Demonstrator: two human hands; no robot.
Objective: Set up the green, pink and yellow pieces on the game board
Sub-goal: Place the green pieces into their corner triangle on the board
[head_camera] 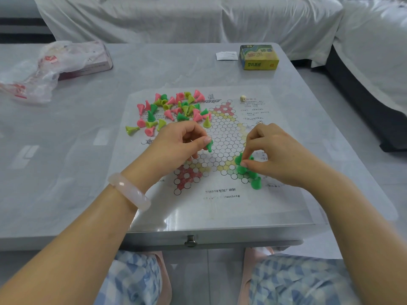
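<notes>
The paper game board [220, 201] with a star of circles lies flat on the grey table. A loose heap of green, pink and yellow cone pieces [174, 108] covers its far left part. My left hand [176, 146] pinches one green piece [209, 146] above the board's middle. My right hand [273, 155] pinches a green piece [241, 168] at the star's near right point. Several green pieces stand in that point; the nearest one [256, 183] stands at its tip.
A small pale die [243, 98] lies on the board's far right. A yellow-green game box [258, 57] and a white paper slip [226, 55] sit at the table's far right. A crumpled plastic bag [44, 69] over a pink box lies far left. A drawer knob [190, 241] sticks out below the near edge.
</notes>
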